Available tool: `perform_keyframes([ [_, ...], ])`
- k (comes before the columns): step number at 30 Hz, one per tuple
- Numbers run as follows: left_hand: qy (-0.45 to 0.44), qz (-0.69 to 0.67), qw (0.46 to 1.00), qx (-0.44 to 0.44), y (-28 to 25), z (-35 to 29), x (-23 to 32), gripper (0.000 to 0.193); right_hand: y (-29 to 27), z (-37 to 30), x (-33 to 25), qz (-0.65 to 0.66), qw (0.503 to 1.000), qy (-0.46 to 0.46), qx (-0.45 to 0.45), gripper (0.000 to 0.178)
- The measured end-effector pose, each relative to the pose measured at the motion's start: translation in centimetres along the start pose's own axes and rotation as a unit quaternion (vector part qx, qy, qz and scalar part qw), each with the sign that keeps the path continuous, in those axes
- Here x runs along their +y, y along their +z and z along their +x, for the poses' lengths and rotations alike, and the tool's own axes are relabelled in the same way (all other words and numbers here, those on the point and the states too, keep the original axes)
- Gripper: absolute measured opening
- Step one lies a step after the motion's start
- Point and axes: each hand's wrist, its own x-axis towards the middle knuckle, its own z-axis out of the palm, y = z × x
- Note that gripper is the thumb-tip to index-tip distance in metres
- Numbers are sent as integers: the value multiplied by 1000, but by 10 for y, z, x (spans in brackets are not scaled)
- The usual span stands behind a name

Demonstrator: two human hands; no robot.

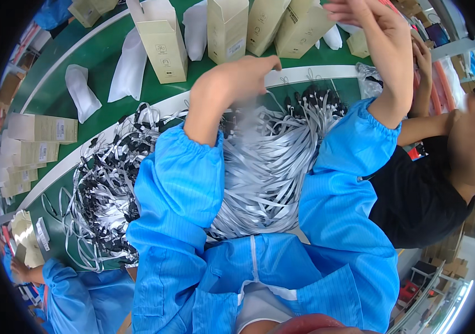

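White straps, dark-ended, one large heap: between the blue sleeves, nearer the body than both hands; left edge hidden by a sleeve. Cream boxes, several: beyond, some tops cropped. Right hand: raised, well apart from left; fingertips cropped, grip unclear. Left hand: over the heap's far edge, fingers bent; hold cannot be told. Pale streak: beneath it, blurred.

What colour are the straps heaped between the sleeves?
The straps are silvery grey, clearest in the head view.
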Motion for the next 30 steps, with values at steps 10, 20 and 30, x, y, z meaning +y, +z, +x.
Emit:
perform_keyframes([
  [10, 189, -172, 948, 188, -45, -29, 37, 47, 36, -22, -17, 103, 960, 166, -201, 22],
  [20, 73, -236, 955, 166, -49, -62, 54, 44, -1, -3, 0, 13, 941, 21, -339, 26],
  [30, 101, -118, 985, 70, -61, -72, 24, 16, -47, -29, -16, 41, 967, 42, -250, 40],
])
